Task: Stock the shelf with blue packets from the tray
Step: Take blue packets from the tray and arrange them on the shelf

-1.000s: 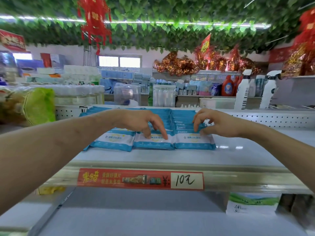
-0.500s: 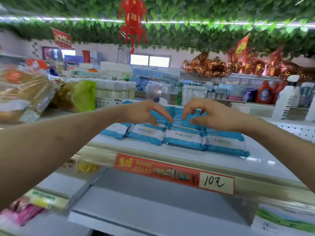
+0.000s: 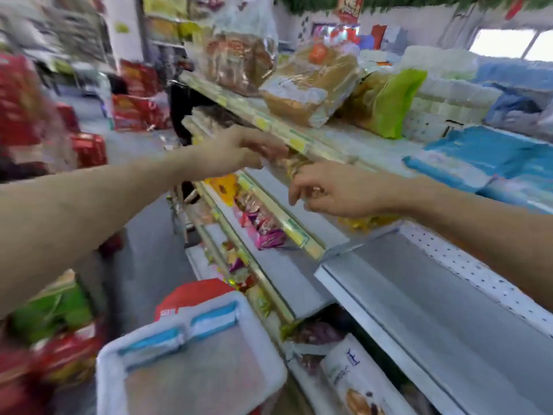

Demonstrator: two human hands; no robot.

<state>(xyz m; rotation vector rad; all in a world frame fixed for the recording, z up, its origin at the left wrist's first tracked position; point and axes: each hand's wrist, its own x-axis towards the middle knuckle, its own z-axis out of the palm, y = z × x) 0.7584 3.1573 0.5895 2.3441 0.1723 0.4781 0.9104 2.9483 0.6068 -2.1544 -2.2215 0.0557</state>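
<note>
1. Blue-and-white soft plastic packets [image 3: 484, 151] lie in flat overlapping rows toward the right end of the pale metal top shelf [image 3: 374, 145], reaching close to its front edge. Both hands were on these rows a second ago and are now well apart from them.
2. Before the front edge of that shelf hangs the left hand [image 3: 239, 152], fingers loosely bent and pointing right, with nothing seen in it. Lower and near it is the right hand [image 3: 329, 194], fingers drooping in a loose curl, likewise empty. Motion blur hides finer detail.
3. The view has swung left and down since the earlier pictures. That brings in the white rectangular plastic tray [image 3: 264, 339] at the bottom. At least two more blue packets [image 3: 149, 342] lie along its far wall.
4. Judgement: the placing and straightening step appears finished, and the person seems to be turning back to the tray for remaining stock. The task looks near its end, with the tray's packets outstanding.
5. Materials:
   - The packets look slick, flat and pliable, and are likely to slide on one another.
   - The tray has rounded corners and a thick rim.
   - The shelving is smooth painted metal, with a perforated white back panel [image 3: 478, 280] below.
   - Crinkled clear bags of brown bread [image 3: 308, 85] occupy the left part of the top shelf.
</note>
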